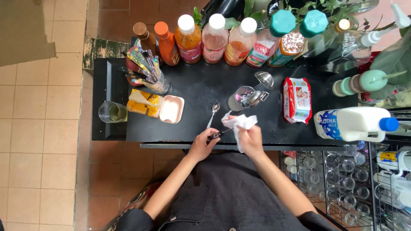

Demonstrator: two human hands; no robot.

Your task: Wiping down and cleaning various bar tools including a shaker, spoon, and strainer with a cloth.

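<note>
My left hand (202, 144) grips a small dark-handled metal utensil (219, 134) at the near edge of the black table (201, 85). My right hand (249, 139) holds a crumpled white tissue (239, 122) against the utensil's tip. A metal spoon (212, 113) lies on the table just beyond my left hand. Behind the tissue stands a glass jar with a hinged metal lid (248, 95), lid swung open.
A row of capped bottles (214, 38) lines the far edge. A cup of straws (147, 70), yellow packet (144, 102), pink lid (171, 109) and glass (112, 112) sit left. Wet-wipe pack (296, 99) and milk jug (353, 124) lie right. Wire rack of glasses (342, 184) below right.
</note>
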